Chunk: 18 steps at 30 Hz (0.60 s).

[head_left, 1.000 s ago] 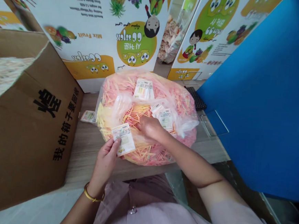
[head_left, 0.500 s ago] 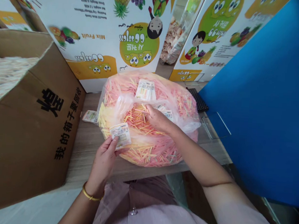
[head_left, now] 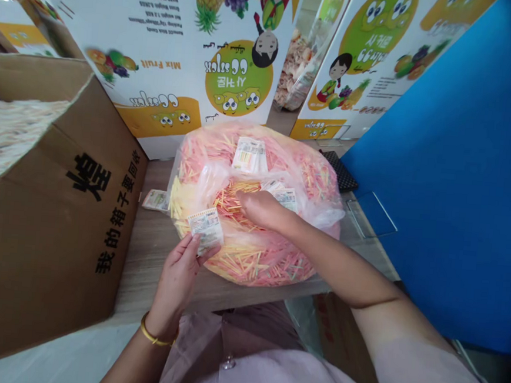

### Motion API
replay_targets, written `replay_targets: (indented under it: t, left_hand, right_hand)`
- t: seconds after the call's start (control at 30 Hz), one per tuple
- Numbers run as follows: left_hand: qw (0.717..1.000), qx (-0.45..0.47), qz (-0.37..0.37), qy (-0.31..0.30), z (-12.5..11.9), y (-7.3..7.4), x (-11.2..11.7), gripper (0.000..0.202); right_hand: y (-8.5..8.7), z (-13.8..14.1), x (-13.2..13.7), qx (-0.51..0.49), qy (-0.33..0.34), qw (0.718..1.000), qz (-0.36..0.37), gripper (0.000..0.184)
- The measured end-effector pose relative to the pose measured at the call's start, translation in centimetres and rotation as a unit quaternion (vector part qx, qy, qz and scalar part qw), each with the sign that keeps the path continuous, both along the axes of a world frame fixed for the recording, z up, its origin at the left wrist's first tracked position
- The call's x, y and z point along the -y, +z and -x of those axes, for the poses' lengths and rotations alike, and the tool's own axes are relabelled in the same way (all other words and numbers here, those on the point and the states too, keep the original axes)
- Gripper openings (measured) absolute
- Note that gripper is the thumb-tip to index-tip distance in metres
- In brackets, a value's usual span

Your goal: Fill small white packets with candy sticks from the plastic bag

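My left hand [head_left: 182, 262] pinches a small printed packet [head_left: 207, 228] between thumb and fingers, at the front left of a big clear plastic bag [head_left: 212, 179]. The bag is full of thin pink and yellow candy sticks [head_left: 228, 204], which show through its open mouth. Into that opening reaches my right hand [head_left: 260, 208], fingers curled down on the sticks; its fingertips are partly hidden. More printed packets [head_left: 249, 154] lie on the far side of the bag, and others [head_left: 285, 196] sit just behind my right hand.
A brown carton [head_left: 55, 199] of pale packets stands at left. White printed candy boxes [head_left: 159, 66] line the back, with a clear bag [head_left: 295, 71] between them. A blue panel [head_left: 451, 171] bounds the right. One packet [head_left: 155, 199] lies on the table [head_left: 145, 248] left of the bag.
My right hand has dropped lower and slightly left into the sticks; the sticks at its fingertips no longer show. The packet in my left hand has shifted only slightly.
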<state>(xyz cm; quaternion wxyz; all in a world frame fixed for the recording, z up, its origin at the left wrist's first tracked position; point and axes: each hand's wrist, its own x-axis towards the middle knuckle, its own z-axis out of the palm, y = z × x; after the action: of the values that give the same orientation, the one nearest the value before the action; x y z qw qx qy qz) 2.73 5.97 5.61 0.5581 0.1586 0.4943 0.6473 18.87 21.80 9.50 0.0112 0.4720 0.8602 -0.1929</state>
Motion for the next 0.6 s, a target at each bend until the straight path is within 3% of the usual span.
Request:
replay_targets:
  t: [0.13,0.3,0.47,0.6]
  left_hand:
    - [1.0,-0.012,0.021,-0.016,0.2,0.3,0.1,0.038]
    - [0.999,-0.015,-0.024,-0.024,-0.7,0.6,-0.9,0.036]
    - [0.997,-0.028,-0.02,-0.07,-1.8,1.1,-2.1,0.041]
    - [0.997,-0.021,-0.029,-0.063,-2.3,1.2,-2.9,0.042]
  right_hand:
    - [0.6,-1.2,-0.8,0.037,0.074,0.996,-0.045,0.024]
    - [-0.1,-2.3,-1.3,-0.125,0.0,0.992,0.028,0.031]
    - [-0.9,-2.8,-1.4,-0.268,-0.101,0.955,0.071,0.043]
    - [-1.1,-3.0,-1.2,-0.325,-0.122,0.931,0.114,0.045]
